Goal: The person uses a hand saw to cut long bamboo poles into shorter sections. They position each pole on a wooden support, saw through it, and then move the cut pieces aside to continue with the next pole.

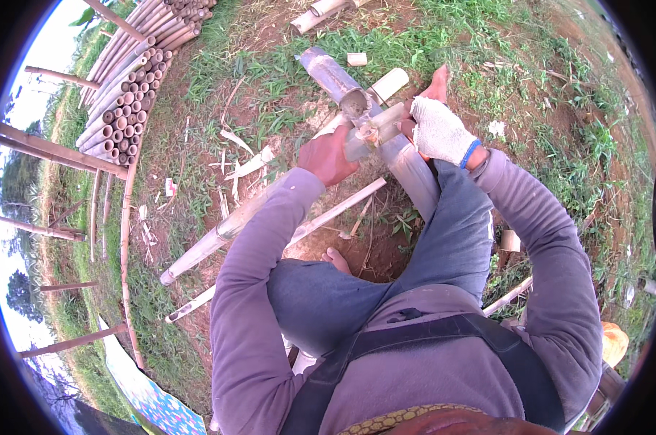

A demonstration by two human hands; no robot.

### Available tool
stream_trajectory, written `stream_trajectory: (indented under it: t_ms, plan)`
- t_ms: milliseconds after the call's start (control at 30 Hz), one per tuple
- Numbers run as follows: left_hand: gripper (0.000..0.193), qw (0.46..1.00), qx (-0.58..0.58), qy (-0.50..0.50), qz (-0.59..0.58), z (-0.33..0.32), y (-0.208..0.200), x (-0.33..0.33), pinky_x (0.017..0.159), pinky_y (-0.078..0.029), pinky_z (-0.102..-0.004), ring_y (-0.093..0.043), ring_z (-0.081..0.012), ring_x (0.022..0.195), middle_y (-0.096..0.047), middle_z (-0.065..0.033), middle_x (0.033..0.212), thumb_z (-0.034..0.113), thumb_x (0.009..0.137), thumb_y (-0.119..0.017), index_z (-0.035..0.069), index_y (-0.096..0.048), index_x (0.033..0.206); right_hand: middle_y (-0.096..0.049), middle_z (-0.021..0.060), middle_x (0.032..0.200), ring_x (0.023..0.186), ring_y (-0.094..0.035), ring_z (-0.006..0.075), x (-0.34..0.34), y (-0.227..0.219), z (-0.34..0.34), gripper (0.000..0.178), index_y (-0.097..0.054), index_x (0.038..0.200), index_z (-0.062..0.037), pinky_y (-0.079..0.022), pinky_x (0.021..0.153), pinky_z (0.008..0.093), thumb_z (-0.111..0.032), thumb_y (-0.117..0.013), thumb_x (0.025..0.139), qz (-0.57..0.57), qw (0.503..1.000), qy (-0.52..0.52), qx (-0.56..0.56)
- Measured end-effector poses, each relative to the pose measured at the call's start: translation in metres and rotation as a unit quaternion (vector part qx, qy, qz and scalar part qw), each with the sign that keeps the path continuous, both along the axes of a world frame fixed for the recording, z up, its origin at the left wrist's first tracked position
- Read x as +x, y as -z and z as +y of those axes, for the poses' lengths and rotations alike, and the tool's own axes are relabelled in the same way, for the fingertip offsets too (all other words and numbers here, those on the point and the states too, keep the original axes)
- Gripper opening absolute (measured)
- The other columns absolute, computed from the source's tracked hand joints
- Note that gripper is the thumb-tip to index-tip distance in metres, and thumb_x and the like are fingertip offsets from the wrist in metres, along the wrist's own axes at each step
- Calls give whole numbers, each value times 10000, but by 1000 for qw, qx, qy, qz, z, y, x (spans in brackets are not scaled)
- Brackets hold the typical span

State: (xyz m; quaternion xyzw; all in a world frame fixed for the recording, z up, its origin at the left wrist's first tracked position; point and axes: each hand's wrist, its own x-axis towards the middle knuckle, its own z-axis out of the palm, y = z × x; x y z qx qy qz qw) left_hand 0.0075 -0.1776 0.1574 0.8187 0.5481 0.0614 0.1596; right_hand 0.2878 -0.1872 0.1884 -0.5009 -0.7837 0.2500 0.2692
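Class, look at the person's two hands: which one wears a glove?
The right hand. It is covered by a whitish knitted glove with a blue edge at the wrist, while the left hand is bare.

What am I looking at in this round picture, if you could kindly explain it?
There is no machine here: a person in a purple-grey top works by hand. The round picture comes from a wide fisheye camera worn on the head, looking down. The bare left hand grips a short, pale bamboo piece over a thick, greyish bamboo tube. The right hand, in a white knit glove, is near the piece's other end; its exact grip is hidden. Long, pale bamboo poles lie on the grassy brown ground.
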Motion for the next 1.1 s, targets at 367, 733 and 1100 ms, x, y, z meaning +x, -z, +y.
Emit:
stream_trajectory:
  t_ms: [367,733,1100]
  plan:
    - [613,996,84,0,43,-21,7,-10,860,-588,-547,-747,-442,989,-737,-216,1096,313,831,-851,75,-529,1295,-645,140,805,722,-660,245,-45,33,-41,137,-684,888,0,-524,686,398,-113,-721,957,136,985,109,18]
    - [621,983,181,-14,15,-26,6,-30,926,-558,-526,-705,-426,1084,-686,-193,1190,270,793,-879,76,-551,1282,-677,172,739,685,-671,311,-52,5,-47,200,-703,903,5,-536,664,443,-170,-707,1000,-35,982,98,158]
    - [580,984,170,-44,18,15,18,-34,923,-582,-526,-715,-392,1087,-647,-171,1220,265,775,-912,58,-580,1203,-689,182,814,797,-721,391,-182,34,-158,268,-746,861,-46,-579,729,496,-214,-763,654,18,952,-272,136]
